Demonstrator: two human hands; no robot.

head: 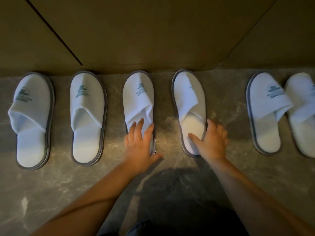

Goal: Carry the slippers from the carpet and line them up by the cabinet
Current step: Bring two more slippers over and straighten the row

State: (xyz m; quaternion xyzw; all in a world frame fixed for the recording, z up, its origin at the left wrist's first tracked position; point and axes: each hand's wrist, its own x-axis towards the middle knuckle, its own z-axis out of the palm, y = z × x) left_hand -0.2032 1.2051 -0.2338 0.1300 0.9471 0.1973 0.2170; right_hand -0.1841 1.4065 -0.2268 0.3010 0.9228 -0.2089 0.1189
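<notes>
Step in hand, by my reading: placement and squaring-up of a pair at the cabinet (pixel 153 31), carrying apparently done for these two. Left hand (pixel 139 142) lies flat, fingers spread and straight, on the heel half of the third slipper (pixel 138 99); thumb off its right edge, near or on the marble floor (pixel 170 116). Right hand (pixel 211 142) has fingers spread, thumb lying on the insole of the fourth slipper (pixel 189 103), the other fingers over its right edge; whether they curl under the sole I cannot tell. Toes of both slippers sit just at the cabinet base. Beyond the left hand, two more slippers (pixel 59 116) stand parallel and evenly spaced. Beyond the right hand, a last pair (pixel 265 113) overlaps, the outer slipper's strap lying across its neighbour. Fourth slipper is tilted, heel toward the left hand. Next move probably calls for turning that heel straight, then separating the overlapped pair
</notes>
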